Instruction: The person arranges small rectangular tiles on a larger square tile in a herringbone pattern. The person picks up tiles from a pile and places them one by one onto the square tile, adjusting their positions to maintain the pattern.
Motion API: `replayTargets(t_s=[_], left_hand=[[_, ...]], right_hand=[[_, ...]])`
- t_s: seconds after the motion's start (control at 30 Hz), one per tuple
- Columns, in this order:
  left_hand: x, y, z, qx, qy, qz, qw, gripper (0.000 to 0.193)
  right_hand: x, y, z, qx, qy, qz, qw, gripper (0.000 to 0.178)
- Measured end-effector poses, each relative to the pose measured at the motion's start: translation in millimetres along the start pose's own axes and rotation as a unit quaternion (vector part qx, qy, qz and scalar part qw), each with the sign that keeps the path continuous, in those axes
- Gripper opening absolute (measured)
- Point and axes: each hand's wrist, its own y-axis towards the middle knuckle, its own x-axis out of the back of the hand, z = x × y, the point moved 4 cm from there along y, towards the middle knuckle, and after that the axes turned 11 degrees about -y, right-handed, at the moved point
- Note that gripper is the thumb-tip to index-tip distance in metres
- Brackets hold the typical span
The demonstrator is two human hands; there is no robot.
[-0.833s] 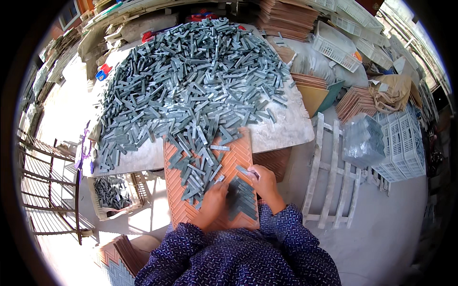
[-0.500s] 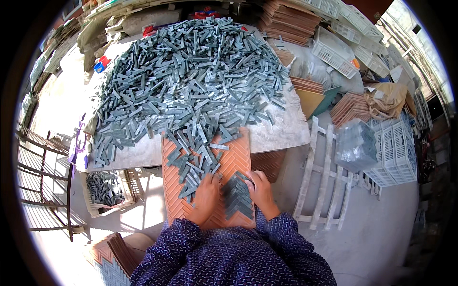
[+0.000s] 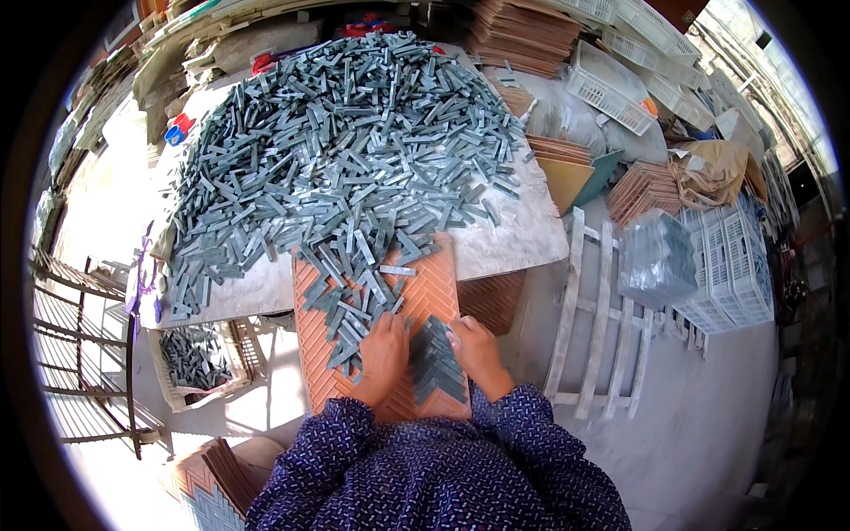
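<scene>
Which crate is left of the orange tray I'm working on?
The cream crate below the left front edge of the table, holding loose dark strips; the other visible crates are all to the right of the orange tray.

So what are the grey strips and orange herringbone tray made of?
Grey strips: probably cut stone, mostly matte, given their patchy, dusty-looking faces; possibly ceramic. Orange tray: likely moulded plastic or rubber, satin, given its even colour and repeating ridges.
</scene>
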Motion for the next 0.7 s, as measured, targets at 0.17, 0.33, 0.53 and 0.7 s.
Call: replayTargets(t_s=[0.17, 0.33, 0.53, 0.7], left_hand=[[-17, 13, 0, -0.053, -0.007, -0.001, 0.999, 0.014], [-4, 7, -8, -0.054, -0.017, -0.002, 0.998, 0.018], [0, -1, -1, -0.020, 0.019, 0.052, 0.998, 0.024], [-1, -5, 3, -0.054, -0.018, 0.060, 0.997, 0.018]], right_hand=[[-5, 2, -7, 0.017, -0.026, 0.055, 0.998, 0.013], [2, -2, -9, -0.021, 0.028, 0.066, 0.997, 0.021], [4, -15, -8, -0.066, 0.098, 0.013, 0.993, 0.028], [16, -12, -6, -0.088, 0.153, -0.004, 0.984, 0.027]])
